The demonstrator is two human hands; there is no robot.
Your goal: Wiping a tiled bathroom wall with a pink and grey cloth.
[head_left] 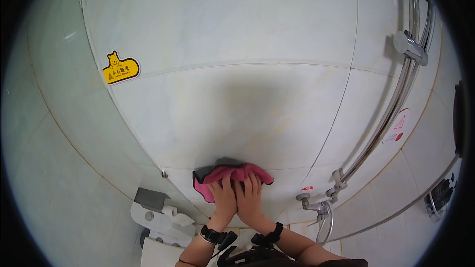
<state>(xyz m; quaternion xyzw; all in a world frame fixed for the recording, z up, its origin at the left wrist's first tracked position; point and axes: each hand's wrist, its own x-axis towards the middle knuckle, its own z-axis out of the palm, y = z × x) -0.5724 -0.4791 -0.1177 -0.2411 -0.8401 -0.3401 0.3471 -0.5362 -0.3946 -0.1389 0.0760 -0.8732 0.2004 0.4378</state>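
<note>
A pink cloth [205, 194] with a dark grey underside and black edging lies bunched against the pale marbled wall tiles [237, 113]. My left hand [223, 201] presses on its left part, the fingers bent into the folds. Right beside it, my right hand [250, 199] bears on the cloth's right part with its fingers also closing on the fabric. The two hands nearly touch at the thumbs, and some fingertips are hidden in the folds. Black straps circle both wrists.
On the right, a chrome shower mixer [319, 207] with a hose sits below a vertical shower rail [381, 126]. At left stands a glass panel [89, 94] bearing a yellow sticker [122, 70]. Beyond it are a toilet paper roll [178, 215] and a white toilet [158, 255].
</note>
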